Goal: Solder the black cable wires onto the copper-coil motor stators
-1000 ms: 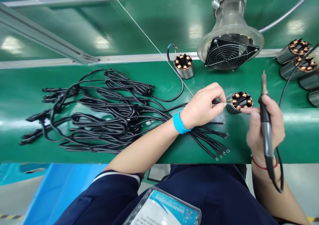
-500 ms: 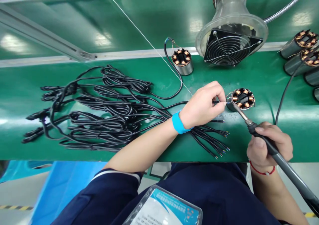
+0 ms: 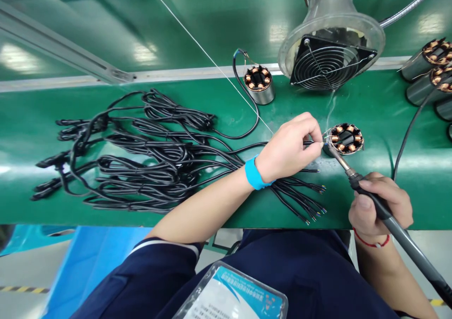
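Observation:
My left hand (image 3: 291, 142) pinches the end of a black power cable (image 3: 254, 145) beside a motor stator (image 3: 348, 139) with copper windings. A thin strand of solder wire (image 3: 208, 55) runs down from above to behind this hand; whether the fingers hold it too is hidden. My right hand (image 3: 381, 208) grips a soldering iron (image 3: 365, 186) by its dark handle. The iron's tip touches or nearly touches the wire joint at the stator's left rim, where smoke (image 3: 331, 109) rises.
Coiled black cables (image 3: 148, 154) cover the left of the green bench (image 3: 21, 144). Another stator (image 3: 259, 85), with a cable attached, stands at the back. A fume extractor (image 3: 325, 60) hangs above the work. Several stators (image 3: 420, 71) stand at the far right.
Smoke now rises from the joint at the iron's tip towards the extractor. Both hands keep nearly the same position and hold; the view has shifted slightly.

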Action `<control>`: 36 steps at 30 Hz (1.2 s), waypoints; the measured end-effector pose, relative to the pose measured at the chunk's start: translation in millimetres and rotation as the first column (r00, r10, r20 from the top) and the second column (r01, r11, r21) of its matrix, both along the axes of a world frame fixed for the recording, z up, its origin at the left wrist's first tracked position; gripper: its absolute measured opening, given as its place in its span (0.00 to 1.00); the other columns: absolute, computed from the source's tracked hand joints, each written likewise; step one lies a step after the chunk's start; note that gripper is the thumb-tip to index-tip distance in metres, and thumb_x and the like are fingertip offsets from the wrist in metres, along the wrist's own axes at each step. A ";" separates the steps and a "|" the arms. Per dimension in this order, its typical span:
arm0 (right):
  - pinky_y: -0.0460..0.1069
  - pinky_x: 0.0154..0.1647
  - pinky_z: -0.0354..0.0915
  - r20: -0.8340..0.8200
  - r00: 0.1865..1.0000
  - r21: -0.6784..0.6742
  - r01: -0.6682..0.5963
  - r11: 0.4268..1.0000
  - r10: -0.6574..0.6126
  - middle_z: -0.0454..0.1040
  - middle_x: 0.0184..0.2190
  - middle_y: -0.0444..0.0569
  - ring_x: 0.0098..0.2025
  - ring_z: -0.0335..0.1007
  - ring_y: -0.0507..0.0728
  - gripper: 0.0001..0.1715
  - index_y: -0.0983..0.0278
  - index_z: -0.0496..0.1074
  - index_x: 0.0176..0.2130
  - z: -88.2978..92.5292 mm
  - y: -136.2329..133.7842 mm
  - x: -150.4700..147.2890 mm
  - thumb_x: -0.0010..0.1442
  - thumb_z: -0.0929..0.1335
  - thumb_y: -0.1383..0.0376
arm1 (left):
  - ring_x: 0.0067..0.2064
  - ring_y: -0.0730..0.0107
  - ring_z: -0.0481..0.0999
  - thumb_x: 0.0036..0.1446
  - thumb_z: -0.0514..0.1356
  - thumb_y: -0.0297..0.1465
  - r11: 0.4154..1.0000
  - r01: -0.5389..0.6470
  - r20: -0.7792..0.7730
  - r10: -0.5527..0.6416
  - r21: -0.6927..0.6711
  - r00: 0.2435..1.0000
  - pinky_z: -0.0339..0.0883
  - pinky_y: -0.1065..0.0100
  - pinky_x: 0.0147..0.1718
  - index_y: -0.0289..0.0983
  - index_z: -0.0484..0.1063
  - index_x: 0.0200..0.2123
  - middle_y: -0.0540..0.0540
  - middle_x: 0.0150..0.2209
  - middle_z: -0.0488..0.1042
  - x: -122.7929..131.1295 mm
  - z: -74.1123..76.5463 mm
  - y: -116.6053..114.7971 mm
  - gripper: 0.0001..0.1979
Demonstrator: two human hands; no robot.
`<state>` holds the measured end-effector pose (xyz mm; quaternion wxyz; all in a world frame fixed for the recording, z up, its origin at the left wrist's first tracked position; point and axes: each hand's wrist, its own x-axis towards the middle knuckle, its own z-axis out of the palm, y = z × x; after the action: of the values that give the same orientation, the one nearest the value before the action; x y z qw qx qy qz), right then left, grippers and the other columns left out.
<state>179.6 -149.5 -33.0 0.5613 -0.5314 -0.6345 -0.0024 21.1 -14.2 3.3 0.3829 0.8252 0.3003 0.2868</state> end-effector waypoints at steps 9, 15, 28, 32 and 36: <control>0.50 0.21 0.63 0.004 1.000 0.048 0.027 0.998 -0.028 0.69 0.24 0.42 0.21 0.65 0.52 0.13 0.60 0.73 0.46 -0.9 1.9 0.3 0.59 0.68 0.64 | 0.34 0.73 0.69 0.53 0.55 0.19 1.000 -0.012 0.003 0.012 -0.006 1.000 0.67 0.68 0.36 0.36 0.62 0.25 0.49 0.31 0.69 0.9 0.8 -1.1 0.09; 0.53 0.32 0.75 -0.109 0.989 -0.117 0.090 0.989 -0.103 0.78 0.37 0.47 0.33 0.78 0.57 0.31 0.57 0.62 0.62 3.0 11.8 -6.1 0.61 0.68 0.64 | 0.34 0.73 0.68 0.53 0.55 0.20 1.000 -0.017 0.056 0.016 0.010 0.998 0.66 0.68 0.37 0.36 0.63 0.25 0.49 0.30 0.68 1.7 -0.9 -1.9 0.08; 0.59 0.56 0.67 0.114 0.989 -0.335 0.127 0.934 -0.094 0.80 0.44 0.47 0.52 0.74 0.58 0.26 0.56 0.63 0.59 24.6 39.8 6.8 0.62 0.66 0.65 | 0.29 0.78 0.66 0.54 0.60 0.27 0.960 0.012 -0.016 -0.017 -0.279 1.000 0.64 0.71 0.32 0.35 0.66 0.40 0.48 0.37 0.72 -4.4 0.8 12.7 0.09; 0.61 0.56 0.65 0.152 0.987 -0.455 0.030 0.890 0.045 0.76 0.52 0.49 0.55 0.72 0.60 0.30 0.55 0.62 0.58 23.1 57.3 17.7 0.57 0.66 0.69 | 0.25 0.80 0.65 0.57 0.57 0.32 0.773 0.171 -0.008 -0.222 -0.610 0.975 0.60 0.75 0.25 0.33 0.70 0.31 0.51 0.27 0.71 -7.5 0.3 28.1 0.07; 0.60 0.54 0.64 0.198 0.977 -0.447 0.022 0.894 0.074 0.79 0.46 0.47 0.52 0.74 0.60 0.28 0.56 0.63 0.56 20.1 70.1 21.6 0.56 0.65 0.70 | 0.22 0.83 0.60 0.55 0.58 0.30 0.636 0.101 0.101 -0.037 -0.765 0.994 0.51 0.77 0.21 0.33 0.70 0.27 0.53 0.22 0.67 -5.0 -0.9 29.5 0.08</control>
<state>201.2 -79.4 -12.9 0.3542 -0.6341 -0.6808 0.0946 16.1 15.3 2.5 0.7190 0.5835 0.3473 0.1480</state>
